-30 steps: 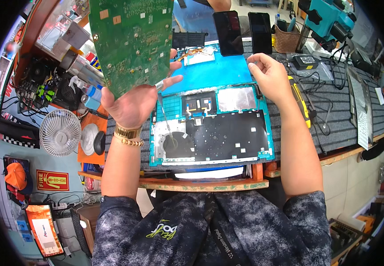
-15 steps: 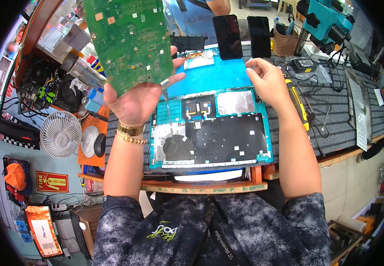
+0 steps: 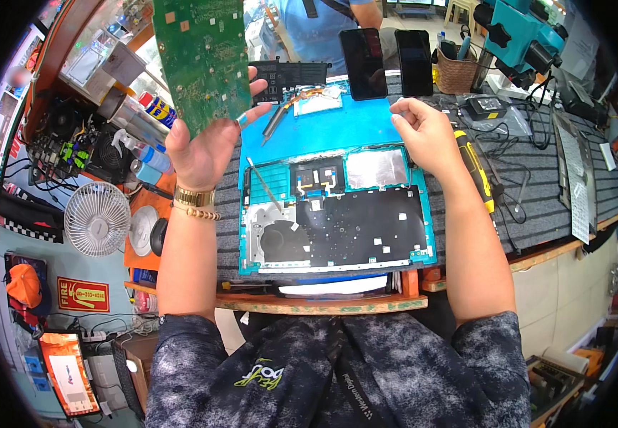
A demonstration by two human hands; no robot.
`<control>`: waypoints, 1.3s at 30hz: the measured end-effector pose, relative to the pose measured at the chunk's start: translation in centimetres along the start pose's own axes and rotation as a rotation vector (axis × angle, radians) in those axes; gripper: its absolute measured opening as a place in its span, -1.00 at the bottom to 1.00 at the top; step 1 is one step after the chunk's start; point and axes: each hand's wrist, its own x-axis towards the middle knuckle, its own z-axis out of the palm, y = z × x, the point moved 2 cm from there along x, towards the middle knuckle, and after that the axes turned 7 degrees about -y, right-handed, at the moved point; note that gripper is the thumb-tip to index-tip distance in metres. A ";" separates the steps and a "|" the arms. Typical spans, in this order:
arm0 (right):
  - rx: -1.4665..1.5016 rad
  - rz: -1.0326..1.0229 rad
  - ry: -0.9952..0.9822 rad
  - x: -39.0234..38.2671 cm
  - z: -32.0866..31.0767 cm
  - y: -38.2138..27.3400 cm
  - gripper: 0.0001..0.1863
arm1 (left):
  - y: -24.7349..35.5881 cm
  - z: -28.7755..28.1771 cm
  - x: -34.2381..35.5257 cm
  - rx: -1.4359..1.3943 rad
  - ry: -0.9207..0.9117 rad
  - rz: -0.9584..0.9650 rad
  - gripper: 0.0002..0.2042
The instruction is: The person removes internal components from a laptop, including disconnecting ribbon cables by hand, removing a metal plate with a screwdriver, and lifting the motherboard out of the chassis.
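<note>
My left hand (image 3: 205, 153) is wrapped around the lower end of a large green circuit board (image 3: 205, 64), held up tilted. Its top runs out of view. The right hand (image 3: 426, 132) hovers by the right edge of a blue mat (image 3: 344, 125). Its fingers are loosely curled, the thumb apart from them, with nothing visible between. Between my forearms lies an opened laptop chassis (image 3: 359, 221), black inside with a teal rim. A thin pale strip (image 3: 266, 187) slants across its left part. On the mat's left side rests a slim grey tool (image 3: 274, 123).
Two black phones (image 3: 363, 64) lean upright behind the mat, near a black battery pack (image 3: 294, 73). To the right are a yellow-black tool (image 3: 474, 171), a power adapter (image 3: 486, 107) and a teal microscope (image 3: 519, 32). A white fan (image 3: 97, 216) stands left. Another person (image 3: 316, 32) is across the table.
My left hand and the circuit board have shifted left and slightly up, uncovering more of the mat and the grey tool. The right hand has stayed nearly in place.
</note>
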 end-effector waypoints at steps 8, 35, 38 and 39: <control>-0.005 -0.014 0.012 0.0 0.1 -0.1 -0.66 | -0.1 -2.9 0.9 0.373 0.172 0.002 0.05; -0.005 -0.030 0.006 -0.1 0.2 0.0 -0.69 | -1.9 -5.6 2.5 1.416 0.289 0.202 0.19; -0.026 -0.031 0.008 -0.2 0.2 -0.2 -0.70 | -2.8 -6.1 2.4 1.303 0.344 0.206 0.17; -0.021 -0.030 0.006 -0.1 0.2 -0.2 -0.70 | -3.2 -6.2 2.5 1.258 0.366 0.211 0.16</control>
